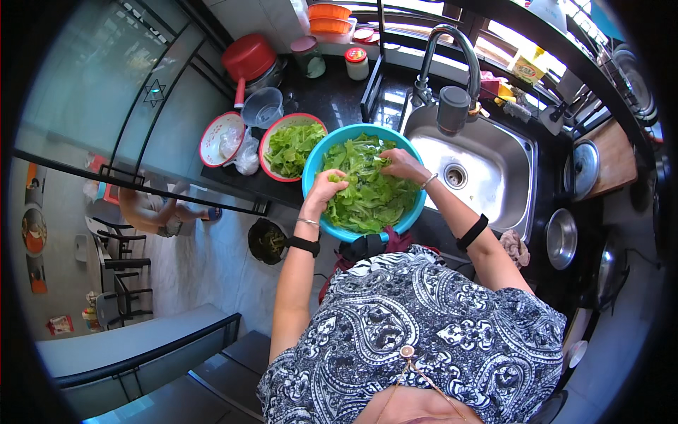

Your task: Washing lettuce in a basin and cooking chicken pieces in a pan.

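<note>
A turquoise plastic basin (309, 204) full of leafy greens (365, 196) in water stands in front of me, close to my body and left of the sink. At the basin's left side, my left hand (324, 191) pinches some leaves between thumb and fingers. My right hand (403, 163) reaches over the right rim and grips leaves near the far right side; its fingertips are partly hidden among the greens. Touching or nearly touching the basin on the left is a red-rimmed bowl (265, 168) heaped with more green leaves (294, 148).
Right of the basin is a stainless-steel sink (490, 204) under a curved faucet (450, 29). To the left are a second red-rimmed bowl (212, 138), plastic bags (247, 156), a clear tub (263, 106) and a red pot (249, 57). A dark bin (266, 241) stands on the floor. Beyond the glass door is another person (153, 209).
</note>
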